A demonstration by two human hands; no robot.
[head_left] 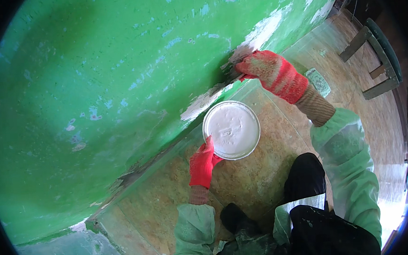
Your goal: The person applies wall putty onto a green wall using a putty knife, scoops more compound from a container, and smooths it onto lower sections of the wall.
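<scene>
A round tub (231,128) of white paste stands on the tiled floor beside the green wall (92,64). My left hand (203,160), in a red glove, grips the tub's left rim. My right hand (271,74), in a red glove with grey soiling, is closed on a thin flat tool (239,77), mostly hidden by the fingers, at a white patch (259,33) low on the wall. More white filler (198,104) and flaking paint lie along the wall behind the tub.
A pale green rough block (318,82) lies on the floor (297,131) right of my right hand. A dark wooden stool (373,61) is at the upper right. My dark-clad legs and shoe (233,217) are at the lower edge. The wall's chipped base (123,179) runs diagonally leftward.
</scene>
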